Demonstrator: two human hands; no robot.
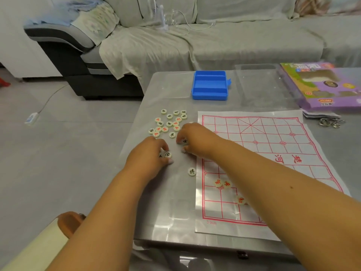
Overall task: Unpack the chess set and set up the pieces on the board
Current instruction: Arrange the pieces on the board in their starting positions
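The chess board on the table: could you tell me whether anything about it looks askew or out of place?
Yes. The paper board lies skewed to the table edge, and three red pieces sit loosely on it, seemingly off the line crossings. Most pieces lie in a heap beside it.

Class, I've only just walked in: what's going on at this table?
A person is setting up Chinese chess. The left hand pinches black-lettered discs and the right hand holds another, both beside the loose pile of pieces left of the paper board. Only three red pieces lie on the board so far. The blue box sits open and emptied behind.
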